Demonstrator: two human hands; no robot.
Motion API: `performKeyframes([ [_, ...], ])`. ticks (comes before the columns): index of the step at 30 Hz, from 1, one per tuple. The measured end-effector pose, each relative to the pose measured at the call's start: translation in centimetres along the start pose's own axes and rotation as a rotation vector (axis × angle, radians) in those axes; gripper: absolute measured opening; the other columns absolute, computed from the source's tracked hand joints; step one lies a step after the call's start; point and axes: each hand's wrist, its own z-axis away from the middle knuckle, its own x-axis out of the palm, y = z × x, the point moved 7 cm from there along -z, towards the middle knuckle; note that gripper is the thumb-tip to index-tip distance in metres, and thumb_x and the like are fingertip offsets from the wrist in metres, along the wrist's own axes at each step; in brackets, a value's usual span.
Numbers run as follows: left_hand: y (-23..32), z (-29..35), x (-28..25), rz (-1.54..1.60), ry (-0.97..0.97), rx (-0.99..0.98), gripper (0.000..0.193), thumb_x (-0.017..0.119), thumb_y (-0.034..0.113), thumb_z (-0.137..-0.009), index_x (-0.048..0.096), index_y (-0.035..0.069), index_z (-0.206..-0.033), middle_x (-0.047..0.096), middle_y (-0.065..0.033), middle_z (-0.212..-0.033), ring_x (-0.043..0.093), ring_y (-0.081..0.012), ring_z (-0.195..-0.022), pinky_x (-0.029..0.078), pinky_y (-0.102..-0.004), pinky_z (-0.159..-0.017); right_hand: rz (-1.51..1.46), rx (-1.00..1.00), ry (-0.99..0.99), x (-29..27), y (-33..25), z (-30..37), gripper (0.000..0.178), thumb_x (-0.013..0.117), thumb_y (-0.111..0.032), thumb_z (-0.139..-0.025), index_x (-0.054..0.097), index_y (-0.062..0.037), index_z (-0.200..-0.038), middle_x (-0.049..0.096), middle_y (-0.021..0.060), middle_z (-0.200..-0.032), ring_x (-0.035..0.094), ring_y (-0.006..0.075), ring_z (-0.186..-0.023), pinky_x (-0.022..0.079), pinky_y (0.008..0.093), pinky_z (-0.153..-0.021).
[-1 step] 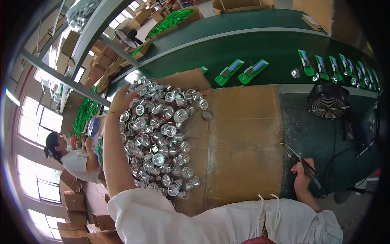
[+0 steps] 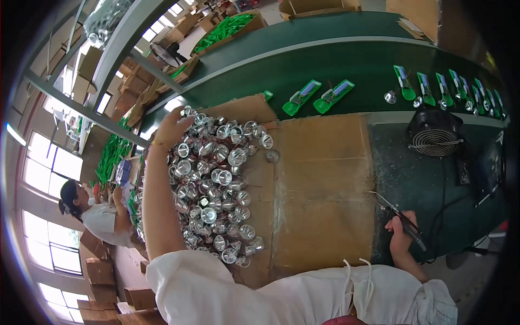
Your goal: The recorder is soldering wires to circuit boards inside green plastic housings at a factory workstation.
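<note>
A large heap of silver reflector cups, some with reddish wires showing between them, lies on cardboard at the left. My left hand reaches over the heap's far left edge. Its fingers are apart beside the outermost cups, and no cup is plainly gripped. At the right, my right hand is closed round the black handle of a soldering iron. The iron's thin metal tip points up and left, over the right edge of the brown cardboard sheet.
Green plastic lamp housings lie in a row along the green bench beyond, several with cups beside them. A black fan stands at the right. A metal frame post slants across the left. Another person works at far left.
My left hand has shifted a little right and away, along the far edge of the heap. The whole view has slid slightly. My right hand keeps its hold on the soldering iron.
</note>
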Motion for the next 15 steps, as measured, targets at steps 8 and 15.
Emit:
performKeyframes([
  [8, 23.0, -5.1, 25.6, -0.122, -0.181, 0.471, 0.062, 0.07, 0.036, -0.065, 0.048, 0.011, -0.117, 0.051, -0.0154, -0.115, 0.052, -0.0308, -0.105, 0.043, -0.0381, -0.087, 0.024, -0.024, -0.061, -0.5, 0.8, 0.2, 0.014, 0.055, -0.006, -0.08, 0.042, -0.0026, -0.085, 0.055, 0.0051, -0.061, 0.049, 0.0082, -0.055, 0.04, 0.0215, -0.055],
  [15, 24.3, -1.9, 27.6, -0.045, -0.083, 0.347, 0.038, 0.067, 0.024, -0.063, 0.056, 0.009, -0.097, 0.055, -0.0131, -0.095, 0.054, -0.0303, -0.092, 0.046, -0.0374, -0.081, -0.003, -0.001, -0.104, -0.1, 0.2, 0.2, 0.016, 0.057, -0.008, -0.08, 0.042, -0.0025, -0.085, 0.054, 0.0062, -0.067, 0.052, 0.0101, -0.057, 0.042, 0.0228, -0.055],
])
